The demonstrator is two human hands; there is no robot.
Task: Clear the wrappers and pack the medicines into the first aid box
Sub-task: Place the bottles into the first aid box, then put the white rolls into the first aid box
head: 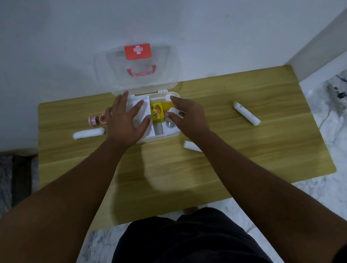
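On the head camera, you are resting your left hand (pixel 124 121), fingers spread flat, on the left side of the open first aid box (pixel 160 134), which is sitting at the far edge of the table (pixel 173 174). Your right hand (pixel 188 115) is curling its fingers round a small white piece (pixel 173 110) over the right compartment, just beside the yellow packet (pixel 157 112). A white tube (pixel 246 113) is lying well apart to the right.

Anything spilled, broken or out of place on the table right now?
Nothing looks spilled or damaged. The first aid box sits square, lid upright. A tube, a gauze roll, a second roll and two tape rolls lie loose on the table, unpacked.
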